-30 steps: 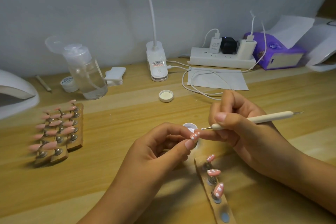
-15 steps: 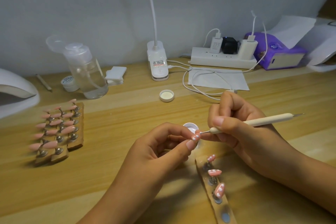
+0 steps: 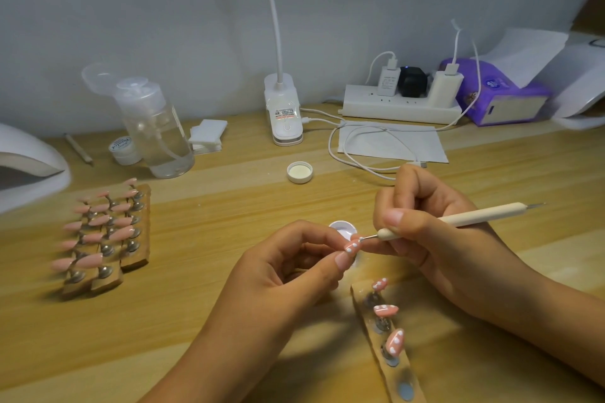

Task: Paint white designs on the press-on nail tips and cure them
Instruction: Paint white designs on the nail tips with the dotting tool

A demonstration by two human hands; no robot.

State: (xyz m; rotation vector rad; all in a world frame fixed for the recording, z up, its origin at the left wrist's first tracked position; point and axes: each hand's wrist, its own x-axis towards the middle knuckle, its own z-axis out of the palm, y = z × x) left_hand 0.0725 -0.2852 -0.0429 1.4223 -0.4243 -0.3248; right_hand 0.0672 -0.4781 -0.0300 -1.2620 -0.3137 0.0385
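No text is legible. The jar [image 3: 121, 144] by the desk's [image 3: 229, 209] back left edge has a cursive label. The lamp base [image 3: 284, 114] has a sticker, the charger [image 3: 388, 81] fine print and the tissue pack [image 3: 494, 88] a blue logo, all too small to read.

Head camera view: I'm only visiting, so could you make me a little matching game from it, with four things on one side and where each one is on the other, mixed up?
Things
1. dotting tool
2. dotted nail tip
3. loose white cap
4. purple tissue pack

Places
A. by the wall, right of the power strip
B. pinched by the left hand
C. on the desk in front of the clip lamp
D. gripped by the right hand

Pairs: 1-D, 2-B, 3-C, 4-A
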